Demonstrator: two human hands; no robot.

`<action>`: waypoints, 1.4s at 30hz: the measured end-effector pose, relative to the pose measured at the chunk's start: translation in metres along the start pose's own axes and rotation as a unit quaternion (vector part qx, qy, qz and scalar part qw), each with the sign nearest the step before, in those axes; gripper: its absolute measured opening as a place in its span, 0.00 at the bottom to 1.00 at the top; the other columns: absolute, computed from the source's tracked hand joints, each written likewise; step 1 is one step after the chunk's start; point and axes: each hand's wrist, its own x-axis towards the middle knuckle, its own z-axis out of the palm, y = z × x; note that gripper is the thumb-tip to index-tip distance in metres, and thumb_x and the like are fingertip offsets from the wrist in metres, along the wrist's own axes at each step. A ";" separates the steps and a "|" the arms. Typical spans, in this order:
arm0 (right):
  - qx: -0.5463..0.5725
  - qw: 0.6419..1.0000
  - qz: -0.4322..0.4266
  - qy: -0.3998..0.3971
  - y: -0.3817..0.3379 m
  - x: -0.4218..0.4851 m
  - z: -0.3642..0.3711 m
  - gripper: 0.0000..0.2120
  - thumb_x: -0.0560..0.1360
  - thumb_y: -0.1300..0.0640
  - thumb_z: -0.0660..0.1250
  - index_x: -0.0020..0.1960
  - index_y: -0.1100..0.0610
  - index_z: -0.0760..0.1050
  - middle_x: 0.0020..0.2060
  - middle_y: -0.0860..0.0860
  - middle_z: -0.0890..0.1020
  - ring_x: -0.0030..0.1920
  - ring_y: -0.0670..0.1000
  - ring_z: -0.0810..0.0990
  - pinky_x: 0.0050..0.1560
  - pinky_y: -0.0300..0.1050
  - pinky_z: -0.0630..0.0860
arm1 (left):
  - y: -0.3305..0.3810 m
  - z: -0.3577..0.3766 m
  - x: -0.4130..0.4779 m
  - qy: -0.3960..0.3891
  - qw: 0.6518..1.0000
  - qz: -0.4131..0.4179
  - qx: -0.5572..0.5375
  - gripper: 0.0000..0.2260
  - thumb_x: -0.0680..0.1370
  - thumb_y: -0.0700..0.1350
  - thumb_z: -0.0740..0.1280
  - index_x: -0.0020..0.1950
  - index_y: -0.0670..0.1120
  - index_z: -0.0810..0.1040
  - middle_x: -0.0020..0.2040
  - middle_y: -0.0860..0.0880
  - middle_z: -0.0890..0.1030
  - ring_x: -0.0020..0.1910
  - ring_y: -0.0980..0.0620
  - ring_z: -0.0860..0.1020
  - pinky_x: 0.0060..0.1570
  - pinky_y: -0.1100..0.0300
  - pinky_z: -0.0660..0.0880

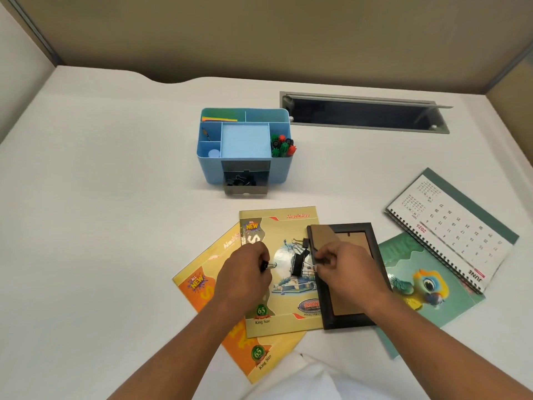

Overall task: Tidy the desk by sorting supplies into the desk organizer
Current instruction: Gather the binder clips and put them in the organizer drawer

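The person is working both hands over the yellow notebook (288,301), and it is binder clips being collected here. The left hand (245,274) is curling its fingers around a small binder clip (269,265), with only the wire loop poking out past the knuckles. The right hand (344,269) is pinching the wire handle of a large black binder clip (298,264), which is lying on the notebook cover just beside the face-down picture frame (346,320). A third binder clip (303,243) is sitting loose just above the big one, touched by nobody. Farther up the desk the blue desk organizer (207,160) is standing with its smoky front drawer (245,192) pulled open, and a pile of binder clips (239,180) is already resting inside, so that looks like the destination. To do this well, the right hand is probably needing a firmer hold: a pinch on one wire handle is likely to let the heavy body swing, so gripping the black body itself seems safer. Lifting straight up should be leaving the notebook undisturbed. Then both hands are best travelling low to the drawer and letting go right over the pile, not tossing, since the drawer is shallow and a clip could be bouncing out
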 end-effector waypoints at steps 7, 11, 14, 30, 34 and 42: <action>-0.073 0.996 -0.038 -0.033 -0.010 -0.005 0.009 0.03 0.73 0.54 0.71 0.46 0.46 0.80 0.30 0.40 0.72 0.37 0.44 0.74 0.33 0.39 0.66 | -0.006 -0.002 -0.001 0.003 0.999 -0.014 -0.047 0.08 0.73 0.40 0.70 0.46 0.51 0.75 0.41 0.55 0.77 0.39 0.54 0.74 0.36 0.63 0.69; -0.062 0.995 -0.051 -0.065 -0.014 -0.004 0.013 0.03 0.73 0.54 0.70 0.45 0.46 0.80 0.30 0.40 0.72 0.35 0.41 0.72 0.31 0.35 0.63 | -0.007 -0.004 -0.001 0.000 0.998 -0.021 -0.065 0.07 0.73 0.40 0.70 0.46 0.51 0.76 0.38 0.58 0.76 0.36 0.58 0.74 0.34 0.65 0.68; -0.081 0.991 -0.064 -0.091 -0.017 -0.005 0.015 0.06 0.72 0.51 0.72 0.48 0.45 0.79 0.33 0.39 0.72 0.36 0.42 0.72 0.30 0.35 0.62 | -0.008 -0.005 0.001 -0.002 0.998 -0.022 -0.067 0.08 0.74 0.40 0.70 0.46 0.52 0.76 0.39 0.58 0.76 0.36 0.59 0.74 0.35 0.65 0.69; -0.072 0.985 -0.007 -0.158 -0.025 0.013 0.018 0.13 0.64 0.47 0.69 0.35 0.58 0.78 0.31 0.53 0.81 0.32 0.51 0.79 0.30 0.44 0.70 | 0.002 -0.047 0.060 0.132 0.976 -0.075 -0.158 0.08 0.71 0.53 0.76 0.47 0.55 0.82 0.40 0.57 0.81 0.34 0.60 0.77 0.39 0.60 0.76; -0.042 0.987 -0.010 -0.155 -0.034 0.021 0.013 0.08 0.67 0.51 0.70 0.34 0.55 0.79 0.29 0.50 0.82 0.31 0.48 0.79 0.31 0.45 0.75 | 0.000 -0.058 0.084 0.179 0.966 -0.081 -0.169 0.10 0.72 0.54 0.75 0.50 0.52 0.83 0.38 0.57 0.81 0.37 0.56 0.77 0.42 0.60 0.74; 0.010 0.991 -0.042 -0.128 -0.043 0.040 0.010 0.06 0.66 0.52 0.71 0.31 0.52 0.78 0.25 0.45 0.79 0.28 0.46 0.78 0.33 0.47 0.79 | -0.007 -0.057 0.115 0.201 0.951 -0.104 -0.212 0.14 0.74 0.53 0.73 0.54 0.46 0.82 0.31 0.55 0.75 0.32 0.57 0.74 0.34 0.63 0.70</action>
